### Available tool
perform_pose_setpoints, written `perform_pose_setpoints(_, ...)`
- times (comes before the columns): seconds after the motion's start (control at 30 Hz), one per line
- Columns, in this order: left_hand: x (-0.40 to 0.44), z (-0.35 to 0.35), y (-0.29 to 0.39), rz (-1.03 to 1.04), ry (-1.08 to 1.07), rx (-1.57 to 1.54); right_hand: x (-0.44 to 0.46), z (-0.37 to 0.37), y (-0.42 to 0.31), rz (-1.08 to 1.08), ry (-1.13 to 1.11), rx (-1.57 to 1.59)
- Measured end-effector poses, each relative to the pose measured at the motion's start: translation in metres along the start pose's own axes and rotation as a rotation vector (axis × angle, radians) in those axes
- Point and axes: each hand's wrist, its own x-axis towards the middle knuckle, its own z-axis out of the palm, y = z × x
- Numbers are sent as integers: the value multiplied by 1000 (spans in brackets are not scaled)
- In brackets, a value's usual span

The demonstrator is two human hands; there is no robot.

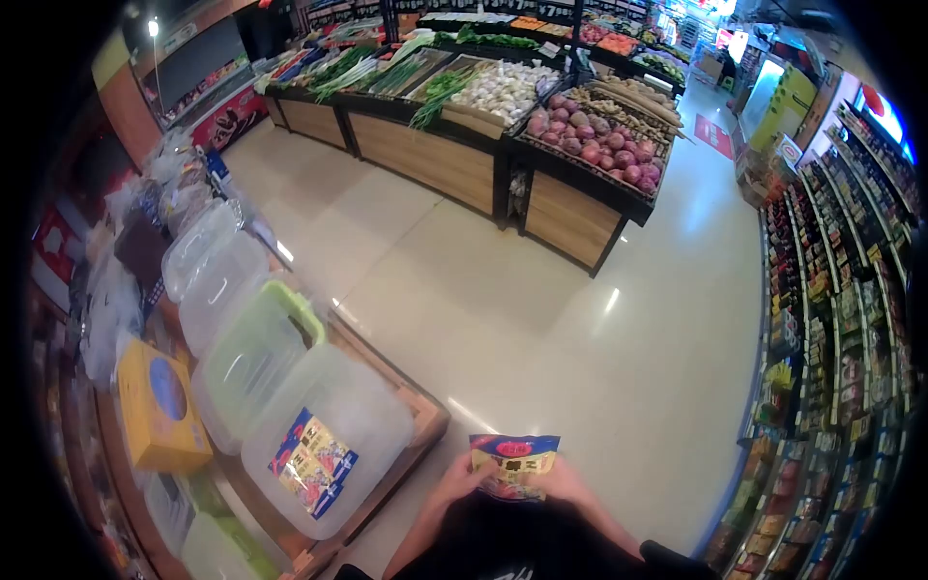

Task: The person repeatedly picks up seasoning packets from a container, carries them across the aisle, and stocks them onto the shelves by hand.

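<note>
In front of my body I hold a blue and gold food packet (522, 447) with a red oval logo and Chinese print. My left hand (468, 479) is closed on its left side, the thumb across the front. On the opposite side my right hand (563, 481) grips the edge. To the left, similar blue and gold packets (311, 466) lie on or inside a translucent plastic bin (382, 401) on a wooden stand. I cannot tell whether they rest on a lid or within the bin.
More translucent bins, one with a green rim (298, 307), stand along the left beside a yellow box (162, 406). Ahead are vegetable stands with red onions (599, 145) and garlic (503, 89). Shelves of packaged goods (831, 358) line the right. Pale floor (464, 300) lies between.
</note>
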Motion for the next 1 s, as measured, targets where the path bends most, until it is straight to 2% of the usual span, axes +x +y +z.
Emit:
perform_pose_setpoints(0.1, 28, 27, 0, -18, 8, 153, -5, -35, 11, -11, 115, 13)
perform_pose_setpoints(0.17, 43, 56, 7, -4, -34, 227, -9, -60, 24, -106, 189, 75)
perform_pose_setpoints(0.2, 53, 75, 21, 121, -74, 247, -11, -70, 26, -150, 212, 136)
perform_pose_setpoints(0.3, 82, 100, -5, 126, -28, 329, -25, -108, 23, -168, 275, 142)
perform_pose_setpoints(0.4, 114, 142, 1, -23, 1, 219, -44, -137, 13, -174, 376, 247)
perform_pose_setpoints(0.5, 153, 175, -17, -68, -66, 364, -63, -177, 11, -144, 474, 298)
perform_pose_setpoints(0.57, 173, 205, -22, -61, -127, 344, -75, -207, 22, -90, 581, 263)
perform_pose_setpoints(0.6, 182, 220, -23, -59, -159, 332, -81, -219, 28, -165, 652, 303)
perform_pose_setpoints(0.7, 211, 250, -41, -172, -424, 321, -98, -256, 40, -243, 808, 437)
perform_pose_setpoints(0.83, 232, 296, -48, -448, -557, 288, -118, -290, 41, -144, 879, 1030)
perform_pose_setpoints(0.87, 234, 308, -40, -515, -550, 254, -118, -300, 73, -76, 765, 1173)
perform_pose_setpoints(0.93, 238, 328, -29, -588, -554, 305, -141, -294, 55, -152, 745, 1207)
perform_pose_setpoints(0.97, 238, 331, -29, -501, -581, 489, -150, -292, 45, -193, 730, 1222)
perform_pose_setpoints(1.0, 240, 333, -28, -525, -615, 550, -154, -289, 43, -250, 805, 1028)
